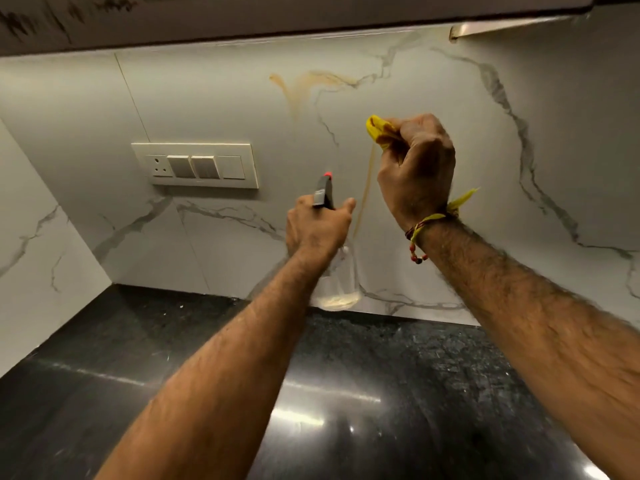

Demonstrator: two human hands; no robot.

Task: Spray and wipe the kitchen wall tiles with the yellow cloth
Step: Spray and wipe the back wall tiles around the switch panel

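Black tabletop [145, 393] lies nearest. Left grip [317, 226] clasps the bottle [341, 282]; right grip [417, 168], at 1 o'clock of it, clenches the cloth [379, 131] against stained tiles [485, 174].

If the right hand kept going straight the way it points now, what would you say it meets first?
Most likely the marble-look wall tile: the right hand points at it with the bunched yellow cloth leading, beside the brownish streak. The gap to the tile is unclear.

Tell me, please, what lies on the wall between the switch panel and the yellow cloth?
In the head view, only bare marble tile separates the switch panel from the yellow cloth.
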